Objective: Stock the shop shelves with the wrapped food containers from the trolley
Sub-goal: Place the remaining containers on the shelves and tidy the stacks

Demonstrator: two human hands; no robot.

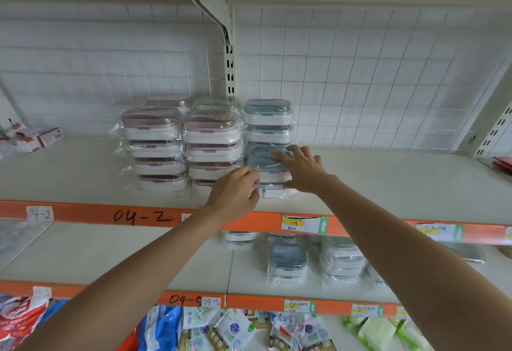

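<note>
fig.: stocking well along; pink-lid stacks (pixel 182 145) and blue-lid stack (pixel 268 118) already on shelf 04-2 (pixel 83 167), trolley out of view. blue-lid pack (pixel 266 165) sits just in front of blue-lid stack. my left hand (pixel 235 195) pinches its front edge; my right hand (pixel 302 167) lies spread on its lid.

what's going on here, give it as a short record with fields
place: shop shelf with orange edge marked 04-2
held item: blue-lidded wrapped container, front of the blue stack
left hand: grips its near left corner
right hand: fingers spread over its lid
beside it: pink-lidded stacks
shelf below: more blue-lidded containers
</note>
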